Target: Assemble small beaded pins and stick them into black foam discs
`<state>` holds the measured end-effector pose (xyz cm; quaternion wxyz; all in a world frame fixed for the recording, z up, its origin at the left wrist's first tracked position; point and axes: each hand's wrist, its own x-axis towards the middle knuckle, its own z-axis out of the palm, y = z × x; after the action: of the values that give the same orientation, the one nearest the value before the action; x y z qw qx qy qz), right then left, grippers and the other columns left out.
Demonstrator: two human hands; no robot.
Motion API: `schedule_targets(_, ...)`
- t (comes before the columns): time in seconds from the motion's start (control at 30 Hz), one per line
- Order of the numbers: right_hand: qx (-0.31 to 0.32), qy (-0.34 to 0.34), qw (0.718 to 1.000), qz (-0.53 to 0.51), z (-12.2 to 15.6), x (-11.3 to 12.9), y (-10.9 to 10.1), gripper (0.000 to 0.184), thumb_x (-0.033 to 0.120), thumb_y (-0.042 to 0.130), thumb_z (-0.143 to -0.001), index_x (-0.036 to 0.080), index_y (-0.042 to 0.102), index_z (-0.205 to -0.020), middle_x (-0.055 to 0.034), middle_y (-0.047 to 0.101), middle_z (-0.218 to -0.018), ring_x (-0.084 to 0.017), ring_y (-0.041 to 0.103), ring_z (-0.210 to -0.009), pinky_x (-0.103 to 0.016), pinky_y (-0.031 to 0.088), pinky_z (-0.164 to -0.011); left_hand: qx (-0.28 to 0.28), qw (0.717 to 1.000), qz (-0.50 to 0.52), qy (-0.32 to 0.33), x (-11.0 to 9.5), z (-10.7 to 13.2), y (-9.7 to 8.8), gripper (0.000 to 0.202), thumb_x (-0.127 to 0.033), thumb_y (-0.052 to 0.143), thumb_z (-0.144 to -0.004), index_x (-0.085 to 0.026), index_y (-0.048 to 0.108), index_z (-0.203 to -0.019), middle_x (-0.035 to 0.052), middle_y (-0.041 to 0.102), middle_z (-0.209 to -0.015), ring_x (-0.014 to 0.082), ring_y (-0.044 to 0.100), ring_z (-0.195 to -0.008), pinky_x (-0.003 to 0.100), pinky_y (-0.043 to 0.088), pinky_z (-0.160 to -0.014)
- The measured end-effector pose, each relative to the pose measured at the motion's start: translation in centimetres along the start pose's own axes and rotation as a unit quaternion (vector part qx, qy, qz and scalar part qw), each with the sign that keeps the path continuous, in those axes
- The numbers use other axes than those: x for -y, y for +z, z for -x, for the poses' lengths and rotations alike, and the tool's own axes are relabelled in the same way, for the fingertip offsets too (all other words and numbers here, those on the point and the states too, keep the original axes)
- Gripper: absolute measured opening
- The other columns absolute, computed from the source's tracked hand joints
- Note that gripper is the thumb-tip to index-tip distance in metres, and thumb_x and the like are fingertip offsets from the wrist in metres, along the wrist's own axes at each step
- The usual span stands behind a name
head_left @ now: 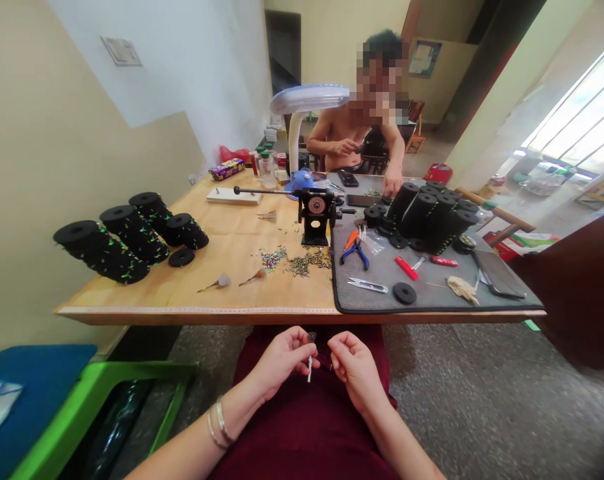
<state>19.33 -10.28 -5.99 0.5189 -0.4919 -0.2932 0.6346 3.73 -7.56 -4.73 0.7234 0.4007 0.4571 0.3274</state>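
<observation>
Lower centre of frame: left hand (295, 357), grip closed on slender white stick with dark flared top (310, 371); right hand (353, 365), grip pinched, contents unclear.

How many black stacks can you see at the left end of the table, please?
4: a front stack, a second stack behind it, a third stack farthest back, and a short stack rightmost, behind a flat disc. Others may be hidden.

A small white-stemmed piece (310, 369) with a dark, flared top stands nearly upright in the left hand (291, 355)
</observation>
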Motion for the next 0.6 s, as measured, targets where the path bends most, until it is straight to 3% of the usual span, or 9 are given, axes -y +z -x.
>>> schedule_targets(0.17,0.007,-0.002,0.999,0.050,0.0,-0.5,0.4,0.031,0.043,0.068,-0.072,0.017,0.051,-0.070,0.0076,0.050,-0.042,-0.002,0.027,-0.031,-0.016,0.016,-0.033,0.001,1.000,-0.013,0.002,0.7,-0.1,0.2,0.029,-0.032,0.069,-0.068,-0.016,0.045,-0.068,0.0019,0.062,-0.065,0.0124,0.061,-0.060,0.018,0.043,-0.047)
schedule_targets(0.37,0.002,-0.016,0.996,0.089,-0.2,-0.5,1.0,0.030,0.043,0.069,-0.069,0.018,0.052,-0.066,0.0068,0.050,-0.039,-0.004,0.030,-0.032,-0.018,0.018,-0.033,-0.007,0.998,-0.041,0.042,1.1,-0.4,0.4,0.030,-0.032,0.070,-0.066,-0.016,0.046,-0.064,-0.0044,0.053,-0.056,0.0085,0.053,-0.050,0.019,0.043,-0.045)
schedule_targets(0.6,-0.001,-0.063,0.989,0.137,-0.4,-0.9,0.9,0.030,0.044,0.069,-0.069,0.017,0.055,-0.065,0.0051,0.051,-0.042,-0.008,0.042,-0.037,-0.021,0.031,-0.041,-0.028,0.993,-0.102,0.061,1.6,-0.7,0.7,0.023,-0.027,0.065,-0.067,-0.017,0.045,-0.062,-0.0035,0.054,-0.052,0.0098,0.053,-0.045,0.020,0.042,-0.043)
